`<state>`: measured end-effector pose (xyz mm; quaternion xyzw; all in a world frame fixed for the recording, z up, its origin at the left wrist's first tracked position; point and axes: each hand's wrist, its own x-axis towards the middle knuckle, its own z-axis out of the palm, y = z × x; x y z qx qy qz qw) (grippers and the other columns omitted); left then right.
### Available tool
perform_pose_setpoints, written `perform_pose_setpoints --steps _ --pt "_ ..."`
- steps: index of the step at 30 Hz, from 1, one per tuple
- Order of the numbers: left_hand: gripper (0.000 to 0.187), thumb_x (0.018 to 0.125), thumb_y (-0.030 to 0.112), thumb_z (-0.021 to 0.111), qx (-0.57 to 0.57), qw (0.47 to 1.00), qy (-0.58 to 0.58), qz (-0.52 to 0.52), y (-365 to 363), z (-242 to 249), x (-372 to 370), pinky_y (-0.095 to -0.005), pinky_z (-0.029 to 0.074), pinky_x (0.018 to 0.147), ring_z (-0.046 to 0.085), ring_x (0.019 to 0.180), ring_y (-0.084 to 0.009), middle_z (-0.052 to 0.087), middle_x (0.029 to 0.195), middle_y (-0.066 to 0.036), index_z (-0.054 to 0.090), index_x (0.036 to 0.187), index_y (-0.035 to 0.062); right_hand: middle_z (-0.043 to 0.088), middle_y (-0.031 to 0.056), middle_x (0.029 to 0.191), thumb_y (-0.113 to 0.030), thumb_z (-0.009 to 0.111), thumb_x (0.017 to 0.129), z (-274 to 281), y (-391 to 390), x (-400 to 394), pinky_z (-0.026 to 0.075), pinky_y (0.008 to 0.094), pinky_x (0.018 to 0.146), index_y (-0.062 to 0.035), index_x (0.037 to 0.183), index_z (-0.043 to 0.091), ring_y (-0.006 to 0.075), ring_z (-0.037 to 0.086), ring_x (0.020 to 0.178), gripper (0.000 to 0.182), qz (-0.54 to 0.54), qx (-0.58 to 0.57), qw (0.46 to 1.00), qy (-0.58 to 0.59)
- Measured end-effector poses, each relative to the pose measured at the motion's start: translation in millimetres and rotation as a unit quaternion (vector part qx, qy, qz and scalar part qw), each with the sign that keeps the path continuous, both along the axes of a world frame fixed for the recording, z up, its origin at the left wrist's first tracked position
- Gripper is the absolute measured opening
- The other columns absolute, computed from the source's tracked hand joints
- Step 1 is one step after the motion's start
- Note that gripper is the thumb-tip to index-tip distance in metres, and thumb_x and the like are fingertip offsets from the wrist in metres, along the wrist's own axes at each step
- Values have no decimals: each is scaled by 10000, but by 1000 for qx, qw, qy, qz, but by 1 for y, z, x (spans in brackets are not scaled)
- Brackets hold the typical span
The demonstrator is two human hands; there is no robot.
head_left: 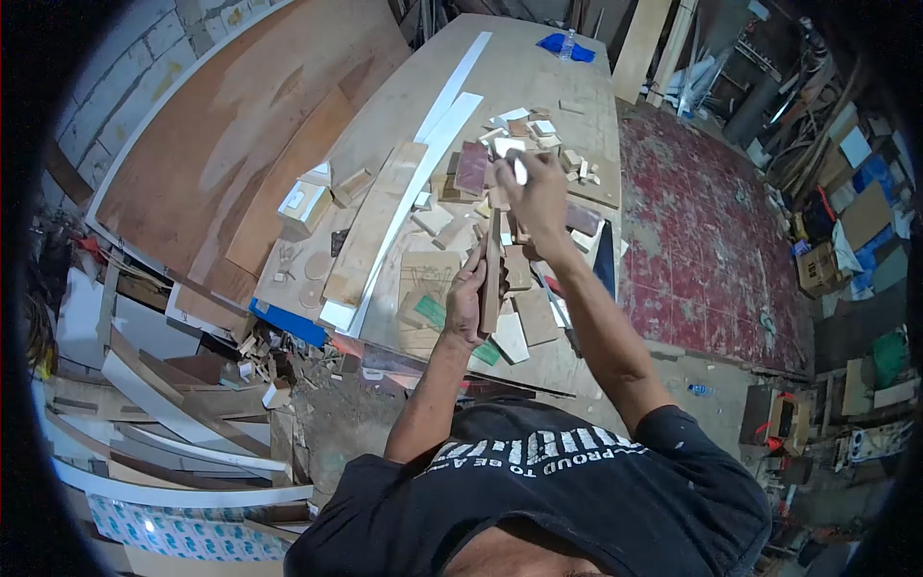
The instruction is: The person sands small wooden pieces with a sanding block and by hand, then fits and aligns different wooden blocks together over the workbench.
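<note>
My left hand (465, 300) is wrapped round a narrow wooden board (492, 279), held on edge and pointing away from me over the worktable. Beyond the board's far end, my right hand (540, 197) is closed with its fingers bent. A small, bright white piece (520, 171) shows at its fingertips, too washed out to name its kind. Close to that hand lies a dark reddish block (472, 168). Below my hands are several loose wood offcuts (536, 315) and a flat board with pencil marks (423, 279).
Long white strips (447, 120) and a plank (375, 221) run along the worktable (385, 125). A box-like wooden block (306, 204) stands at left. A clear bottle (567, 44) sits on blue cloth at the far end. Curved wooden parts (183, 413) are stacked at lower left.
</note>
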<state>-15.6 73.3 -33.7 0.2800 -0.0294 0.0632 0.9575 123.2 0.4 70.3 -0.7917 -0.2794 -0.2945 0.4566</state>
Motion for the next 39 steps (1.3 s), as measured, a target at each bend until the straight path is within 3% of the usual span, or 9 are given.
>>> perform_pose_setpoints --steps 2,9,11,15,21,28,35,37,39 --pt "417 998 189 477 -50 999 -7 10 5 -6 0 -280 513 755 601 843 -139 608 963 -40 461 1392 53 609 188 869 -189 735 812 7 -5 5 480 378 650 -38 1008 712 295 600 744 249 18 11 999 -30" --pt "315 1002 192 438 -84 986 122 80 22 37 -12 -306 546 745 647 847 -172 649 990 -73 561 1266 73 571 187 897 -109 790 736 -62 -26 -139 494 371 677 -49 1031 703 317 602 789 313 156 -36 987 -3" --pt "335 1000 207 442 -137 988 -67 17 30 -21 4 -322 548 749 649 847 -183 649 978 -81 543 1293 80 572 182 895 -87 783 743 -63 -38 -151 497 374 687 -49 1034 704 314 609 799 305 170 -46 984 34" --pt "464 972 113 496 -121 991 16 60 6 15 7 -336 463 976 586 1088 -196 596 1209 -61 410 1424 55 597 174 883 -194 763 790 -34 -2 -64 476 361 629 -32 1031 705 277 593 746 296 54 -51 997 -17" --pt "452 999 195 429 -99 991 34 88 11 9 12 -348 526 856 621 985 -190 617 1167 -52 403 1438 92 603 172 875 -209 753 802 -20 -27 -94 474 344 622 -22 1031 712 245 574 710 298 107 -76 990 49" --pt "386 1014 218 414 -135 980 84 120 3 25 15 -290 435 1006 573 1133 -171 599 1237 -53 500 1351 51 586 231 857 -289 693 838 -23 4 -76 470 435 711 -40 999 703 369 569 816 296 51 -67 993 86" --pt "402 1015 209 392 -26 980 76 180 9 8 23 -366 534 902 631 1017 -223 608 1198 -123 482 1350 6 564 194 872 -124 785 745 -49 -31 -142 490 369 676 -29 1011 701 328 598 770 295 92 -65 991 71" --pt "402 1010 152 392 -138 984 -109 -2 15 -17 15 -281 520 746 617 884 -154 630 1097 -73 469 1383 23 584 207 859 -211 758 789 -40 -12 -96 486 397 676 -32 1013 699 333 594 769 292 44 -79 996 -17" --pt "385 995 151 410 -79 984 97 128 -6 21 17 -264 492 676 590 809 -125 626 998 -41 497 1356 51 599 225 865 -295 727 820 -30 11 -43 480 397 693 -29 1002 706 346 599 791 323 11 -60 998 5"
